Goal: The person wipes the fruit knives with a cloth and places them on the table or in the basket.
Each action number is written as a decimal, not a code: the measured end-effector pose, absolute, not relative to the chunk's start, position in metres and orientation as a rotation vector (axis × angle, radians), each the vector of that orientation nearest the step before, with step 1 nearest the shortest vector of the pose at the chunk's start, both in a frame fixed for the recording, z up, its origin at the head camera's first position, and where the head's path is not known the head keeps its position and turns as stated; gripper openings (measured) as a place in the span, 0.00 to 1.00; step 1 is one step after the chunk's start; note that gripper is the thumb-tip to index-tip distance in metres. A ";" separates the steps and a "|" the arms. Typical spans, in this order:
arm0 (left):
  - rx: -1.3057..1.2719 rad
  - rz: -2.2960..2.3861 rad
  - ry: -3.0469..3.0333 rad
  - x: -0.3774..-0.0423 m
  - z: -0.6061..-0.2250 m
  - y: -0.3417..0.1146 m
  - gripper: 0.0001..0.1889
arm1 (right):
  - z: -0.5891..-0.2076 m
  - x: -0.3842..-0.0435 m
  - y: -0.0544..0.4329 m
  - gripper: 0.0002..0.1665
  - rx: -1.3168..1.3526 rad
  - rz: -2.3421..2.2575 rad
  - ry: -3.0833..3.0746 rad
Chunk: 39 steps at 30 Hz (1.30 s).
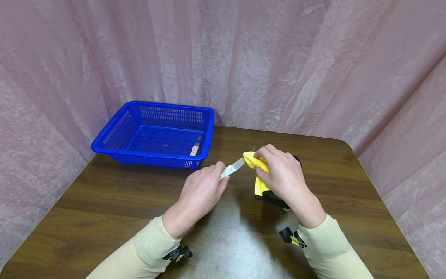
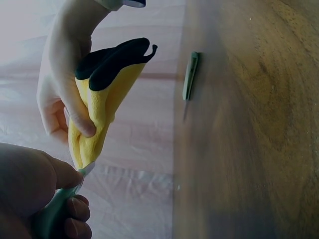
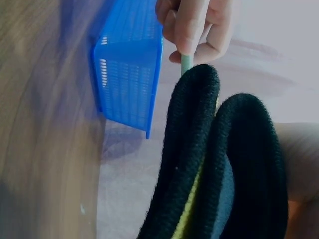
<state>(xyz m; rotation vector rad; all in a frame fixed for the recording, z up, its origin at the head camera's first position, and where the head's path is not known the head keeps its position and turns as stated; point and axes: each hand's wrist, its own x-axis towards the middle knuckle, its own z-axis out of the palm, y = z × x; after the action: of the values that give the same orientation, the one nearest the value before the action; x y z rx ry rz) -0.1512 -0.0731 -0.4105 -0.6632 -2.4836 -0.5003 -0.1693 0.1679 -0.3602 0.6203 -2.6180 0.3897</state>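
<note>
My left hand (image 1: 202, 186) grips the pale green handle of a folding knife (image 1: 238, 164), its blade pointing up and to the right. A yellow cloth with black edging (image 1: 260, 187) is pinched in my right hand (image 1: 283, 176). The cloth wraps the blade's tip, so that end is hidden. In the left wrist view, the folded cloth (image 2: 102, 107) meets the blade just ahead of the left thumb. The cloth's dark border (image 3: 192, 144) fills much of the right wrist view and hides most of the right hand there.
A blue plastic basket (image 1: 153, 154) stands at the back left, with a light-handled knife (image 1: 195, 149) inside by its right wall. Another green-handled knife (image 2: 191, 74) lies on the wooden table (image 1: 104, 201). Pink curtains (image 1: 244, 66) hang behind and at the sides.
</note>
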 end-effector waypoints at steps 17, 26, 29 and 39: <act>-0.661 -0.507 -2.449 -0.151 -0.414 -0.076 0.11 | -0.363 -0.179 0.179 0.17 0.496 0.437 -2.658; -0.653 -0.505 -2.475 -0.152 -0.415 -0.077 0.11 | -0.361 -0.174 0.178 0.17 0.456 0.448 -2.641; -0.654 -0.504 -2.483 -0.152 -0.414 -0.077 0.11 | -0.360 -0.170 0.173 0.18 0.485 0.439 -2.624; -0.664 -0.499 -2.482 -0.153 -0.413 -0.077 0.10 | -0.362 -0.156 0.156 0.20 0.655 0.407 -2.550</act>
<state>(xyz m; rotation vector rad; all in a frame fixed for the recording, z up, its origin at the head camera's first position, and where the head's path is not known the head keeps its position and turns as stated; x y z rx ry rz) -0.1526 -0.0770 -0.4126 -0.6638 -2.4822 -0.4987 -0.1565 0.1556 -0.3616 0.6547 -2.5504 0.4073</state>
